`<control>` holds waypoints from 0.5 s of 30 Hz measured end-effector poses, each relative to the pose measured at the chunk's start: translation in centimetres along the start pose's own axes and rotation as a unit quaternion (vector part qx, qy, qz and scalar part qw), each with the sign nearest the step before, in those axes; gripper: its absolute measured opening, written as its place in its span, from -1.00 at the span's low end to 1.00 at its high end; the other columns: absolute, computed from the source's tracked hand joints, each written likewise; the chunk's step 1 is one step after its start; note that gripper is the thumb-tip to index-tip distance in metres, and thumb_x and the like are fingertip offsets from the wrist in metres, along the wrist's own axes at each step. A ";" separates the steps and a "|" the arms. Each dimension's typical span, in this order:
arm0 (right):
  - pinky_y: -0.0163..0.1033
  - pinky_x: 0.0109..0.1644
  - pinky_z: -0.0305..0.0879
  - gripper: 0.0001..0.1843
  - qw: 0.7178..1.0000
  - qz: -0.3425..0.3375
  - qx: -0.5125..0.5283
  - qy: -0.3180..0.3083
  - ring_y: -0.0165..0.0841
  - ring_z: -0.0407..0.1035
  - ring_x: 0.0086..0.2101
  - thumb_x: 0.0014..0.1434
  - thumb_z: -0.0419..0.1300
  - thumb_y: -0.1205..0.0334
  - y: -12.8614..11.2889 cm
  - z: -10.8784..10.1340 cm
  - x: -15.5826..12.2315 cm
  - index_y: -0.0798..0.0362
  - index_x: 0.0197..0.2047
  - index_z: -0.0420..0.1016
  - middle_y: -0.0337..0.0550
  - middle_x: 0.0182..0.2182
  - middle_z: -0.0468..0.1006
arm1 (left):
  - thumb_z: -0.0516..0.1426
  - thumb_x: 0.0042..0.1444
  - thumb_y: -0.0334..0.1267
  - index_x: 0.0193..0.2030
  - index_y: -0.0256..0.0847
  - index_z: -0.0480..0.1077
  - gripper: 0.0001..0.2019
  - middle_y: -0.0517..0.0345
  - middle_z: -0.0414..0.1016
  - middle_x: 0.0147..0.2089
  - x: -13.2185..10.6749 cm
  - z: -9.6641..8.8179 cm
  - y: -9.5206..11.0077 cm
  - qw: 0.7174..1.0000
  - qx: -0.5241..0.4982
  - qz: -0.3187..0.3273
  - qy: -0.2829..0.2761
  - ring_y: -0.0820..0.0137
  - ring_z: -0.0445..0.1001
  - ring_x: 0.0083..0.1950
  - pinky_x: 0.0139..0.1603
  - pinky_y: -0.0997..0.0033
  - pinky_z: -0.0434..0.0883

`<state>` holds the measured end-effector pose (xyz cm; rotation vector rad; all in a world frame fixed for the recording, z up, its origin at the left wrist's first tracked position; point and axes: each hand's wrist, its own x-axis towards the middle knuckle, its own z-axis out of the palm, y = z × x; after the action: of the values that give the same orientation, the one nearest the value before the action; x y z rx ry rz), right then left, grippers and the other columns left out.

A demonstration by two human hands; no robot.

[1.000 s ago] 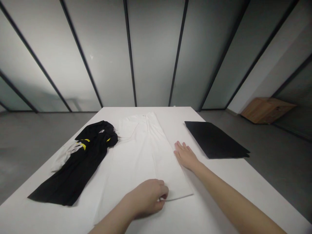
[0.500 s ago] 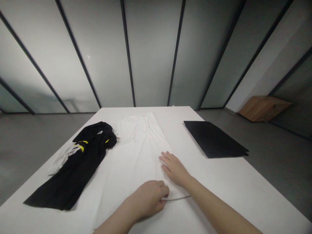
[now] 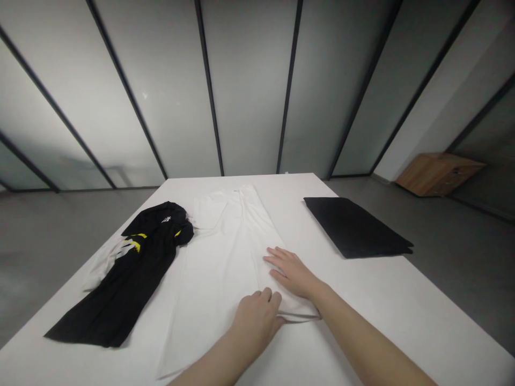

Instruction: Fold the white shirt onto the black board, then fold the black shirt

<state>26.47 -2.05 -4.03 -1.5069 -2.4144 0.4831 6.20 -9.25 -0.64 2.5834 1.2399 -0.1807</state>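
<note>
Smooth white bench (image 3: 362, 300). At centre, long white garment (image 3: 217, 257), soft cloth, folded lengthwise, laid flat. Right hand (image 3: 292, 271) spread flat on its fold; left hand (image 3: 257, 316), fingers together, palm down on near hem.

thin white cloth garment (image 3: 219, 257), matt and smooth; black cloth jersey with yellow marks (image 3: 132, 268), matt; smooth matt white table (image 3: 402, 311); flat matt black sheet (image 3: 356, 228); wooden box (image 3: 438, 174).

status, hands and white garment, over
Right hand flat on white garment, open. Left hand at its near hem, grip unclear. Black garment left, black sheet right, neither near hands.
</note>
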 end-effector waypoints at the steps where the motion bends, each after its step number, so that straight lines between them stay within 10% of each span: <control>1: 0.12 0.53 -0.03 -0.46 1.000 -0.005 -0.001 -0.002 -0.10 0.04 0.49 0.48 0.05 0.02 0.1 0.0 0.0 -0.16 0.46 0.38 -0.14 0.53 0.17 | 0.14 0.37 -0.24 0.11 -0.13 0.35 -0.79 -0.02 0.51 0.11 0.0 0.0 0.0 1.000 0.003 0.007 0.011 0.09 0.52 0.10 0.01 0.09 0.53; 15: 0.13 0.44 0.11 -0.49 1.000 -0.015 -0.022 0.010 -0.06 0.18 0.40 0.46 0.08 0.08 -0.4 -1.0 -0.1 -0.16 0.42 0.44 -0.11 0.48 0.29 | 0.11 0.46 -0.28 -0.01 -0.20 0.45 -0.89 -0.02 0.59 -0.07 1.1 3.8 0.1 0.988 0.038 0.140 0.052 0.16 0.58 -0.04 -0.03 0.15 0.51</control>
<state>26.52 -2.14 -2.94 -1.4828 -2.4442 0.4110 6.96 -9.60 -4.51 2.8285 0.9025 -0.0383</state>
